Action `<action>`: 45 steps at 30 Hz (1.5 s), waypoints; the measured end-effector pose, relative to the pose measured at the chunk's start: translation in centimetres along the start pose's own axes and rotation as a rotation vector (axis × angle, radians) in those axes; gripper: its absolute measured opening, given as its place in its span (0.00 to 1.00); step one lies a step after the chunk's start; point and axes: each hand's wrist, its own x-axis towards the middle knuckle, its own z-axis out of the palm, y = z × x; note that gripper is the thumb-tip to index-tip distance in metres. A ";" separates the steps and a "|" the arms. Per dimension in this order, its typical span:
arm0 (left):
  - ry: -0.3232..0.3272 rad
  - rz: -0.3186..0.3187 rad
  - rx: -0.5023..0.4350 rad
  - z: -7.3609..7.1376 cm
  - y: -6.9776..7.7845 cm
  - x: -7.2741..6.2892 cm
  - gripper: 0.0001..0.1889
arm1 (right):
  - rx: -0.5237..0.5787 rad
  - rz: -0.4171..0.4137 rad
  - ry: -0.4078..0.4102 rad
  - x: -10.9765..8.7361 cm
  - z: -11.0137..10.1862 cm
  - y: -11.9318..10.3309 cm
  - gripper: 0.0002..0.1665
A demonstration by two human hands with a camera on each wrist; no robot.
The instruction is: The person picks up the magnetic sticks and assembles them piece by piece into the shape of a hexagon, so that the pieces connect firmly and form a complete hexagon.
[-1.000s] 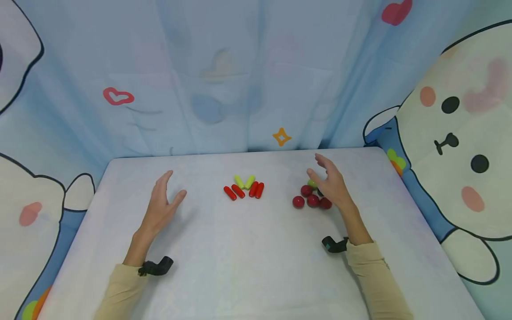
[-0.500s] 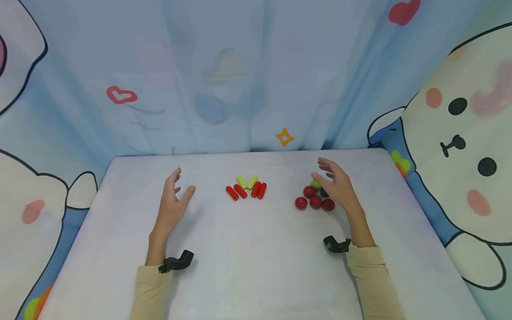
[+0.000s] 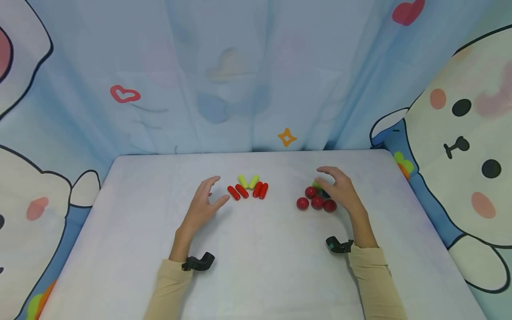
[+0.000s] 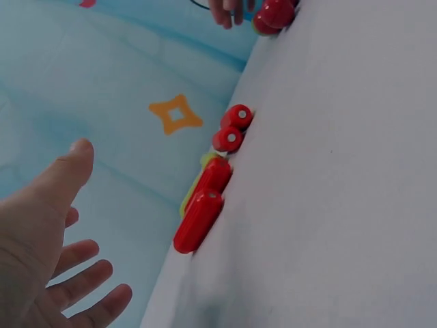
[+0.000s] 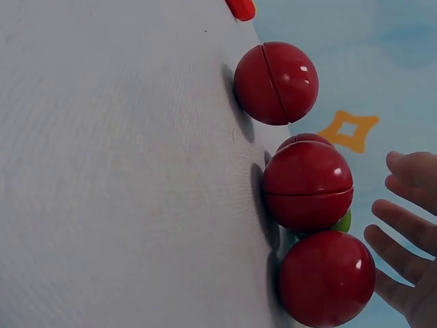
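Observation:
My left hand [image 3: 201,209] hovers over the table with thumb and fingers spread apart, just left of a group of small rods. Several red rods [image 3: 234,193] with rounded ends lie there, seen end-on and side-on in the left wrist view, with two yellow-green rods [image 3: 254,182] behind them. On the right, my right hand [image 3: 340,190] hangs above a cluster of toy balls, fingers loosely bent and holding nothing. Several glossy red balls [image 5: 307,184] show seams; a green ball [image 3: 317,185] and a dark ball [image 3: 326,194] are partly hidden by that hand.
A white-covered table [image 3: 264,266] carries both groups. Behind it hangs a blue curtain [image 3: 240,89] with cartoon prints, close to the table's back edge. A black wrist camera [image 3: 198,262] juts inward from the left sleeve, another black wrist camera [image 3: 339,245] from the right.
My left hand has moved right, up beside the red rods. The right hand has dipped slightly toward the balls. The whole scene has shifted a little to the right in view.

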 end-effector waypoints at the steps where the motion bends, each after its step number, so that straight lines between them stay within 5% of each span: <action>1: -0.009 0.002 0.010 0.3 0.1 0.0 0.33 | -0.005 0.006 -0.011 0.0 0.0 0.1 0.28; 15: -0.065 -0.003 0.068 3.1 1.1 1.1 0.31 | -0.038 0.017 -0.084 0.2 -0.2 0.5 0.26; 23: -0.095 -0.024 0.208 4.1 1.2 1.3 0.25 | -0.046 -0.002 -0.109 0.2 0.1 0.4 0.21; 31: -0.012 -0.043 0.247 4.0 1.0 1.0 0.19 | -0.059 -0.004 -0.119 0.4 0.6 0.9 0.19; 45: 0.069 -0.212 0.218 3.5 0.9 0.8 0.09 | -0.072 0.053 -0.130 0.3 0.9 1.4 0.23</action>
